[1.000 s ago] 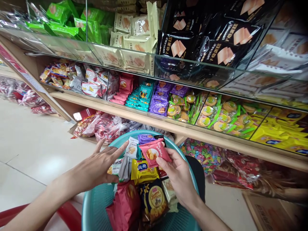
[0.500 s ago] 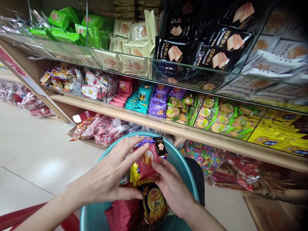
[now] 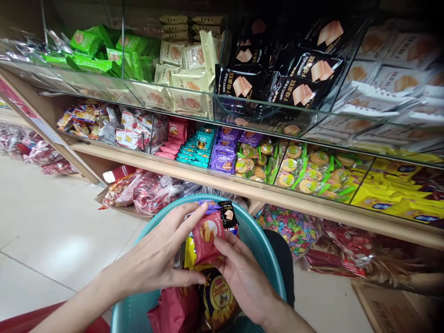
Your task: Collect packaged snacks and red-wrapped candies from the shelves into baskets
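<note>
A teal plastic basket (image 3: 120, 291) stands in front of me with several snack packets inside. My right hand (image 3: 244, 273) pinches a red snack packet (image 3: 208, 233) between thumb and fingers, its printed face turned up. My left hand (image 3: 156, 252) hovers over the basket's left side, thumb and fingers spread. Its fingertips are close to the red packet's upper edge; whether they touch it I cannot tell. Around it lie a purple packet (image 3: 212, 207), a small black packet (image 3: 229, 214), a yellow packet (image 3: 189, 254), a gold-and-black packet (image 3: 218, 298) and another red packet (image 3: 175, 310).
A shelf unit with a glass-fronted upper tier (image 3: 194, 99) spans the view ahead, holding green, cream, black and white packets. The lower tier has teal packets (image 3: 197, 148) and yellow packets (image 3: 398, 194). Bagged goods (image 3: 152, 189) and a cardboard box (image 3: 391, 310) sit on the floor.
The red packet in my right hand has come slightly left and its face shows more squarely. The camera view has shifted a little. My left hand stays spread beside it.
</note>
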`<state>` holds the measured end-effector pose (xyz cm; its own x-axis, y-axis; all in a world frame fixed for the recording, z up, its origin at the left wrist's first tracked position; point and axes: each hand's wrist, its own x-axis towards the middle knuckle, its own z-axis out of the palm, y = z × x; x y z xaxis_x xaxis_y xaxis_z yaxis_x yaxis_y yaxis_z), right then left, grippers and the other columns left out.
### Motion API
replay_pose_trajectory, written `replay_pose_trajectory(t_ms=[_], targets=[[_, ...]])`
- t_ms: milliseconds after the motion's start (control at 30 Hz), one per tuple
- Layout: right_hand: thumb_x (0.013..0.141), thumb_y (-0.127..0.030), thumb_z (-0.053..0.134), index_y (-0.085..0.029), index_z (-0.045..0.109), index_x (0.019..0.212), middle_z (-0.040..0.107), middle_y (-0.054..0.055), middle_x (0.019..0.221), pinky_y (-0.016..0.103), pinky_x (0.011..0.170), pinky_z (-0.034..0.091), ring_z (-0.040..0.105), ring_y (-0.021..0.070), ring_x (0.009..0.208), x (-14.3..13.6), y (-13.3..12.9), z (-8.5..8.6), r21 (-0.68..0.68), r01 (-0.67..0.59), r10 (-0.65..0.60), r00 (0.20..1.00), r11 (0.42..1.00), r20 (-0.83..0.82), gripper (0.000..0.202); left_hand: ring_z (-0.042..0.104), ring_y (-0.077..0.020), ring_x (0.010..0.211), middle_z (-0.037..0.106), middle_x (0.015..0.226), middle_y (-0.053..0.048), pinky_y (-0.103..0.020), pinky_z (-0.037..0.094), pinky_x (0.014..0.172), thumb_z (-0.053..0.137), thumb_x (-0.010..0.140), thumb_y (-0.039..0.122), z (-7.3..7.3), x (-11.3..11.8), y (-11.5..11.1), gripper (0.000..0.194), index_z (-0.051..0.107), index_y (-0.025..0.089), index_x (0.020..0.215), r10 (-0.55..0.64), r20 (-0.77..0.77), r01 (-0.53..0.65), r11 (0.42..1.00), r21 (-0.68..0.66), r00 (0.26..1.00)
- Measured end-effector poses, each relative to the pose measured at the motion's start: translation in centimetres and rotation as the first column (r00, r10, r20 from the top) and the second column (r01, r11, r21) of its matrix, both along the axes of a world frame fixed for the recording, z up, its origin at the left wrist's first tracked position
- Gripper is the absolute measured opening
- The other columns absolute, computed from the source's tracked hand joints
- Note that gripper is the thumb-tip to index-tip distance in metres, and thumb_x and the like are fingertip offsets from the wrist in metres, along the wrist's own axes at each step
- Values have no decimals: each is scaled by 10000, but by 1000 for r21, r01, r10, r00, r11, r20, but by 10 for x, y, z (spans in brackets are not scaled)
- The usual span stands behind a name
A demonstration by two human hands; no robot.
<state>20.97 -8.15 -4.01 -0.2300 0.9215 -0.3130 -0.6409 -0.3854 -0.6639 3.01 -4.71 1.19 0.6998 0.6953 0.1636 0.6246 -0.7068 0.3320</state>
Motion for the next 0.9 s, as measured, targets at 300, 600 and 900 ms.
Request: replay_pose_trajectory(t_ms=[300,600,900], targets=[[745,-255,657,-182,620,964,650,53,1009,273,757,456,586,155,877,-5,-3,3,12,-12,13,998,1000,-57,235,253,-305,1312,196,1429,-141,-450,346,1035,602,774,326,0,5,-2,921,-39,256,1432,-8,65,8,1000,-13,998],[725,-238,680,-204,632,916,639,19,938,277,762,448,567,139,846,-10,-10,1,-9,12,-13,997,1000,-79,200,253,-318,1312,204,1453,-118,-447,347,1034,579,791,300,0,4,-7,875,-13,273,1435,-17,100,18,1000,-15,995],[732,-246,673,-211,635,898,649,17,930,276,760,449,571,134,840,-11,-15,0,4,6,-6,997,1000,-74,173,292,-303,1290,242,1437,-120,-428,373,1015,607,777,321,-3,2,-9,906,-13,265,1435,2,76,1,999,-39,997]])
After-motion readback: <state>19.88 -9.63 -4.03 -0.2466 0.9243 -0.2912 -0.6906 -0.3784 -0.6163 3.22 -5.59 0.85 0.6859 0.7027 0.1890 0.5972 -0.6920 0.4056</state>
